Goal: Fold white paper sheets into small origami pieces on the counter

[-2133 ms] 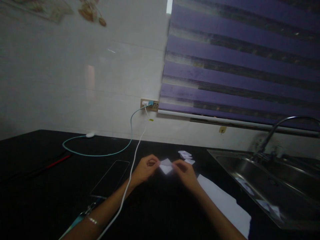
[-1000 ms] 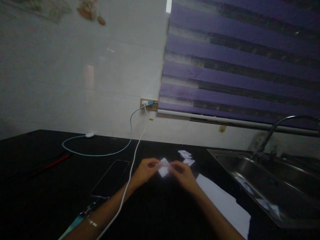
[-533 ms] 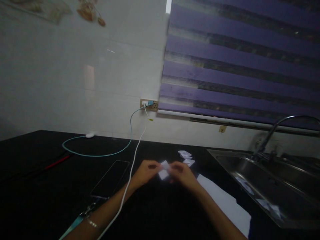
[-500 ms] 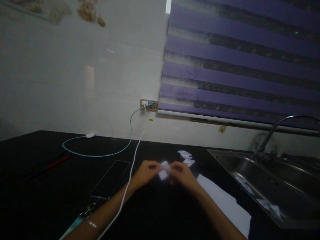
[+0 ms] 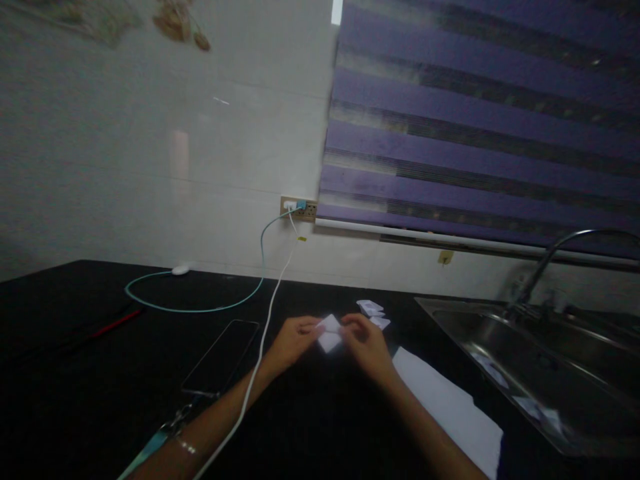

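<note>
A small white piece of folded paper (image 5: 329, 341), diamond-shaped with a crease across its middle, is held between my two hands above the black counter. My left hand (image 5: 296, 335) pinches its left corner between thumb and fingers. At the right corner, my right hand (image 5: 364, 341) grips the paper with thumb and index finger. Just behind my right hand lie a few folded white paper pieces (image 5: 370, 308). White sheets of paper (image 5: 440, 407) rest on the counter beside my right forearm.
A phone (image 5: 221, 358) with a lanyard (image 5: 150, 450) lies left of my left forearm. The white cable (image 5: 269, 320) runs from the wall socket (image 5: 306, 210) across that forearm. A teal cable (image 5: 195, 311) loops at the back left. The steel sink (image 5: 480, 333) and tap stand at right.
The folded paper has risen slightly and now shows more of its surface. My right hand has shifted a little upward and outward, uncovering the paper's right corner.
</note>
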Demonstrator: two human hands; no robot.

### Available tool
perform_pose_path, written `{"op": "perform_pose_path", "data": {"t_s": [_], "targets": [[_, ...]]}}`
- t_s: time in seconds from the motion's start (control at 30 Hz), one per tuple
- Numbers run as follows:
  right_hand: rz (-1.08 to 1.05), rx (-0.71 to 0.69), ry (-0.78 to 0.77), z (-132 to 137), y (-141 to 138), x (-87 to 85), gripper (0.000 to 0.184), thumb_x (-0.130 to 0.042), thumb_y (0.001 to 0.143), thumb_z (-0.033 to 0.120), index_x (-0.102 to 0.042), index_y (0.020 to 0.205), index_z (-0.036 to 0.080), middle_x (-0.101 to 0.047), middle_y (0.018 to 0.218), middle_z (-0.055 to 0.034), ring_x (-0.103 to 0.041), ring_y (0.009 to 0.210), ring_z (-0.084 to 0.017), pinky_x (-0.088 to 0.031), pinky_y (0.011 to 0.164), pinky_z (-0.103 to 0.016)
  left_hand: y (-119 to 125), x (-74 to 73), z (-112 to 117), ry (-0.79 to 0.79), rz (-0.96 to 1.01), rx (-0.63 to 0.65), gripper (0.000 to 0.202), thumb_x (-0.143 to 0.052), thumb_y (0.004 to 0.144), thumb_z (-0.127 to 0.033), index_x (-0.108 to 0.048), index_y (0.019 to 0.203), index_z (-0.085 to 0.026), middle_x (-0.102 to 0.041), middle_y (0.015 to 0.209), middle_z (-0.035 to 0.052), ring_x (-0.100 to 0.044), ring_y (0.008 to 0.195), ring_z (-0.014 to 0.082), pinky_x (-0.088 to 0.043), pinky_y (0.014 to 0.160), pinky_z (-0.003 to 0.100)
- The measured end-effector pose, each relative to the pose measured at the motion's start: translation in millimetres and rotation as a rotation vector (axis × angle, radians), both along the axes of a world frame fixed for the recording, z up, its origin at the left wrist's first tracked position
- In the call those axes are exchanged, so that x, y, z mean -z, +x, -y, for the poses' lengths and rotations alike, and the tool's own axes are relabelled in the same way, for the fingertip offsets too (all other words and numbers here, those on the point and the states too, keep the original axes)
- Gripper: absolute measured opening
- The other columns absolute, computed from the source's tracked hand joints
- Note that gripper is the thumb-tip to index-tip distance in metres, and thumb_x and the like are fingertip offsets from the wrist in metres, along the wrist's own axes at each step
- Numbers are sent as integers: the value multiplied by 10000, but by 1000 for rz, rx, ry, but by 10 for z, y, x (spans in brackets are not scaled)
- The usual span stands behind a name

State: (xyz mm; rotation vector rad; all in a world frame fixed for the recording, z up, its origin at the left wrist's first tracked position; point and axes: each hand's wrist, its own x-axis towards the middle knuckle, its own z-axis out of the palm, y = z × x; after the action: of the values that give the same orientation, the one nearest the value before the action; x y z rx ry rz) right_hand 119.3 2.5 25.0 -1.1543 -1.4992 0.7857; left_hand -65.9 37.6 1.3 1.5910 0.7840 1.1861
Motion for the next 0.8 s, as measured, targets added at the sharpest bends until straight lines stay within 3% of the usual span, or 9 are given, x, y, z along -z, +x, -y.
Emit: {"op": "perform_pose_path", "data": {"t_s": [0.07, 0.2, 0.5, 0.67, 0.8], "targets": [[12, -4, -4, -13, 3, 31, 323, -631, 773, 432, -616, 940, 155, -635, 659, -13, -597, 546, -152, -479, 493, -256, 12, 2, 3, 32, -42, -32, 326, -649, 781, -421, -714, 891, -121, -732, 837, 94, -680, 780, 220, -508, 672, 284], [32, -91, -21, -36, 14, 74, 345, -571, 813, 465, -639, 868, 131, -634, 631, -27, -593, 517, -152, -469, 494, -261, 25, -9, 17, 65, -50, -60, 302, -657, 778, -404, -714, 884, -127, -732, 825, 89, -684, 761, 212, -508, 660, 272], [62, -94, 11, -6, -6, 54, 266, -561, 837, 392, -618, 911, 143, -621, 616, -16, -594, 566, -157, -457, 557, -265, 61, -43, 41, -17, 41, -115, 312, -722, 710, -396, -707, 846, -115, -735, 779, 92, -688, 703, 211, -516, 623, 271], [-60, -122, 67, -8, -11, 50, 231, -659, 770, 307, -589, 961, 197, -651, 902, -34, -634, 823, -181, -498, 730, -291, 75, -48, 54, -24, 40, -115, 314, -725, 707, -390, -705, 853, -113, -735, 801, 93, -684, 716, 206, -509, 628, 266], [-49, -245, 68, -14, 16, 23, 182, -657, 783, 306, -635, 924, 193, -648, 928, -43, -628, 892, -195, -488, 814, -327, 84, -16, 52, -30, 26, -39, 347, -719, 714, -392, -701, 909, -106, -730, 802, 91, -672, 697, 197, -490, 603, 255]]}}
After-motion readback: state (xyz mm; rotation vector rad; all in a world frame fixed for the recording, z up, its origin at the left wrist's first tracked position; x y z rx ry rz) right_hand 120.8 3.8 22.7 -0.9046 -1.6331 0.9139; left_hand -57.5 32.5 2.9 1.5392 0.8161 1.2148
